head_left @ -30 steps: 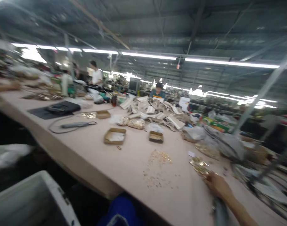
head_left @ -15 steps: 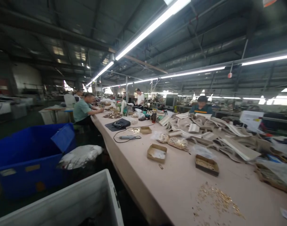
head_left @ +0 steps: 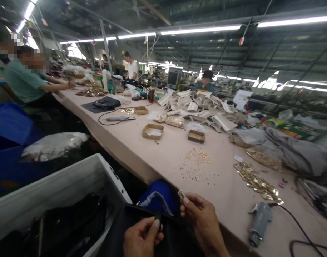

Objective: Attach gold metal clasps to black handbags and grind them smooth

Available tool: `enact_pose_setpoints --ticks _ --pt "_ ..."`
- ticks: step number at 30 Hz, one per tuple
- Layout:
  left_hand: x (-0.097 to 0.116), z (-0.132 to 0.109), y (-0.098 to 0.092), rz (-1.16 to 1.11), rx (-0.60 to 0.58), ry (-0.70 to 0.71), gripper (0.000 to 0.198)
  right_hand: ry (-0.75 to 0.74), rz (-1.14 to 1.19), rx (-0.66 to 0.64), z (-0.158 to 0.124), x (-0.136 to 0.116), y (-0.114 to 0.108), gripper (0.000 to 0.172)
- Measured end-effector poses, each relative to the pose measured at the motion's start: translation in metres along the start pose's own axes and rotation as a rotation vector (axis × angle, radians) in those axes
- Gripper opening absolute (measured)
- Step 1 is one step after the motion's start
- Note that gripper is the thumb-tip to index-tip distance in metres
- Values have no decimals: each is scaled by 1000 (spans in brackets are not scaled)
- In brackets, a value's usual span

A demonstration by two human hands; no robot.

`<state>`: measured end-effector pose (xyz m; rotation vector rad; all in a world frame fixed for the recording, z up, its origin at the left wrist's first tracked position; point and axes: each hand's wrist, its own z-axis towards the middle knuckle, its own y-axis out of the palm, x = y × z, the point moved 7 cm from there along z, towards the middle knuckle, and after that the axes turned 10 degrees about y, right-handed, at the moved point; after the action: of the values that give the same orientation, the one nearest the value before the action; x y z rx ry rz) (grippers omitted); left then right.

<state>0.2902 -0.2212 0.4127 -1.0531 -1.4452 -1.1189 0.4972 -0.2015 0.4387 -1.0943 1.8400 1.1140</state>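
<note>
Half a second later, left fingers (head_left: pixel 150 232) have appeared pinching black material (head_left: pixel 174 232), right fingers (head_left: pixel 192 208) a small metal piece (head_left: pixel 181 193).

With scattered gold bits (head_left: pixel 199 157) as dial centre, the pale pink counter (head_left: pixel 163 160) carries a small dark box (head_left: pixel 197 140) and heaped beige strips (head_left: pixel 192 106) toward twelve o'clock, an open tan box (head_left: pixel 152 136) at ten, and gold metal pieces (head_left: pixel 256 181) and a grey corded tool (head_left: pixel 260 218) near four.
</note>
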Motion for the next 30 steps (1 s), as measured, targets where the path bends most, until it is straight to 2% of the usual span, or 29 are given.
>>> enact_pose_setpoints --ticks 5,11,18,24,30 --pt "0 2 -5 -25 35 31 43 19 40 -30 5 6 20 43" --pt "0 0 -3 -14 -10 63 31 34 10 -69 -4 17 23 37" --pt "3 -3 -4 -11 -71 61 27 -147 -379 -202 -21 6 40 26" --pt "14 -5 0 -71 -120 84 23 -159 -530 -99 -32 9 53 29" --pt "12 -7 -1 -97 -139 116 24 -268 -815 -111 -41 17 65 23"
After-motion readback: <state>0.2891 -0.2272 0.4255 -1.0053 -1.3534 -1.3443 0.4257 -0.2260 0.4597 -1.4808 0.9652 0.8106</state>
